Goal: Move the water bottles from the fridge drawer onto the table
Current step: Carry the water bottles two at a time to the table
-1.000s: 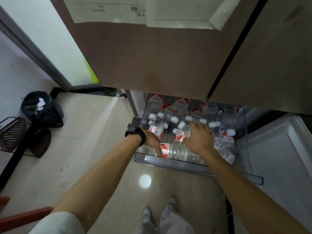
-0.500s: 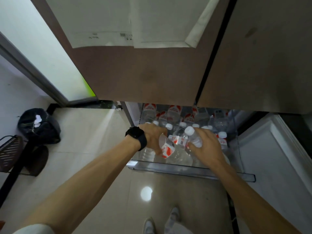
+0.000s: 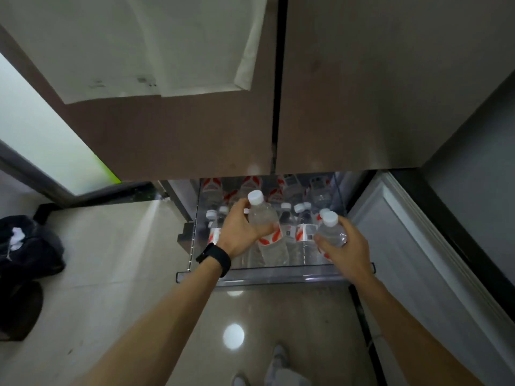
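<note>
Bottles point(image 3: 302, 221) fill the drawer point(image 3: 278, 277); two are held up over it.
Near its front edge, the left hand point(image 3: 239, 235) wraps round the left bottle point(image 3: 263, 218) and the right hand point(image 3: 345, 252) wraps round the right bottle point(image 3: 333, 236). Caps point up, likely so they lift out clean. The rest stand packed toward the drawer's back, under the fridge doors point(image 3: 195, 135). No table shows.

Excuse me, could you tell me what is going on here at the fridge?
A person stands at the pulled-out clear plastic fridge drawer, gripping a clear, white-capped, red-labelled water bottle in the left hand and another such bottle in the right hand. Both are held over the drawer, where more bottles stand. No table is in view.
</note>
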Action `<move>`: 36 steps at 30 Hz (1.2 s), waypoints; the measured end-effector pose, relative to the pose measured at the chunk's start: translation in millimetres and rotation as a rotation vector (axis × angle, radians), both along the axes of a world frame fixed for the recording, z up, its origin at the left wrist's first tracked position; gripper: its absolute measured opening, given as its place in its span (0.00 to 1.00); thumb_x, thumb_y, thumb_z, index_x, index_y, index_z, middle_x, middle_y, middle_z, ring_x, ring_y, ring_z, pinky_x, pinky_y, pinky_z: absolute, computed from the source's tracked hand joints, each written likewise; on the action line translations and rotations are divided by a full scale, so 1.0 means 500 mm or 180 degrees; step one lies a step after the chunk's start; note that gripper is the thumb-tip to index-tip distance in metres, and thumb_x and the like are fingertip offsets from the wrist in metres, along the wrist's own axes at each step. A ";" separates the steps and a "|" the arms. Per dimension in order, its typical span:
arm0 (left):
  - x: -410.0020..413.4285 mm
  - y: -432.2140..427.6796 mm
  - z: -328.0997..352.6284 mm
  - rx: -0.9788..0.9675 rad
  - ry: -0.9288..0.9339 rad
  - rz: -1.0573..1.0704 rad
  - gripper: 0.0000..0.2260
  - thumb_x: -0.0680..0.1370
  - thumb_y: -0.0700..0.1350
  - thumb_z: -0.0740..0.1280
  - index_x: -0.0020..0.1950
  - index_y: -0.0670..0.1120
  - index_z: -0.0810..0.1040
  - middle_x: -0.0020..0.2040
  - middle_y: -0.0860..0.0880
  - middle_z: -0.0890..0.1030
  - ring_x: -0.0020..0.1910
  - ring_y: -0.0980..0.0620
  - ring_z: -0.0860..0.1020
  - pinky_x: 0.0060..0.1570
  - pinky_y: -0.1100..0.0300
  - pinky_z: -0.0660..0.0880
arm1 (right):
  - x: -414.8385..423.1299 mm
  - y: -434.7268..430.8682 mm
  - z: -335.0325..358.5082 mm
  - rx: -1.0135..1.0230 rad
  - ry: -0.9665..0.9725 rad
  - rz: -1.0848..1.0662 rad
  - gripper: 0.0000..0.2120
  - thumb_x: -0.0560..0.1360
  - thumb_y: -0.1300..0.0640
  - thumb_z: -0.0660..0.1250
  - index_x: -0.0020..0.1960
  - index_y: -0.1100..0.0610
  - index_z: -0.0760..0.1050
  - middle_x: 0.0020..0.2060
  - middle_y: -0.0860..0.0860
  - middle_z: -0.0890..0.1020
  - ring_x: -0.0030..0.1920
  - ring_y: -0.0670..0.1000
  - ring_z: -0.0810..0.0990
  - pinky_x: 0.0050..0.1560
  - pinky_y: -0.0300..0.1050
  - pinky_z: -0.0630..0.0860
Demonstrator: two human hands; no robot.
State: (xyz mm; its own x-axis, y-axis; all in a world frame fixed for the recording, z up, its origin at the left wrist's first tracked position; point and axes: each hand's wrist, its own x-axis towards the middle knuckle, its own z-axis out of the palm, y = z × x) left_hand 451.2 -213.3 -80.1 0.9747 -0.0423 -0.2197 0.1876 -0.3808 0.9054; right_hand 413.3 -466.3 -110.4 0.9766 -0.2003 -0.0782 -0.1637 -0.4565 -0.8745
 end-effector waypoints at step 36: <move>-0.642 0.489 0.182 0.0959 -0.0995 0.2667 0.29 0.65 0.58 0.80 0.61 0.54 0.73 0.53 0.57 0.81 0.53 0.53 0.79 0.55 0.53 0.78 | -0.240 0.631 0.272 -0.0453 -0.0812 0.3271 0.26 0.66 0.51 0.79 0.57 0.47 0.69 0.48 0.44 0.78 0.47 0.48 0.78 0.44 0.40 0.72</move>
State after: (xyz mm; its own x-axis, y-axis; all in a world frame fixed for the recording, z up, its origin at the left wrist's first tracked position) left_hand 130.0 31.4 10.9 0.6783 0.7150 0.1693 0.2716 -0.4580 0.8464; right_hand 293.5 -150.8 25.8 0.6663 0.7372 0.1117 0.5382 -0.3719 -0.7563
